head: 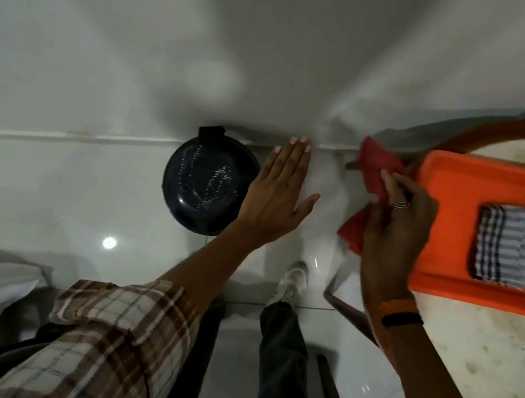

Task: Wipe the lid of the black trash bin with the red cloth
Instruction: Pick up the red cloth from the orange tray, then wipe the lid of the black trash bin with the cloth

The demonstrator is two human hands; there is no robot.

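Note:
The black trash bin (203,182) stands on the white floor against the wall, seen from above; its round lid is speckled with pale droplets or dust. My left hand (278,191) hovers flat with fingers apart just right of the bin, overlapping its right rim, and holds nothing. My right hand (396,221) grips the red cloth (374,176), which hangs crumpled at the left edge of the orange stool, well to the right of the bin.
An orange plastic stool (450,230) at the right carries a folded blue-and-white striped cloth (503,244). My shoe (293,278) and dark trouser leg stand on the tiled floor below the hands. A white wall rises behind the bin.

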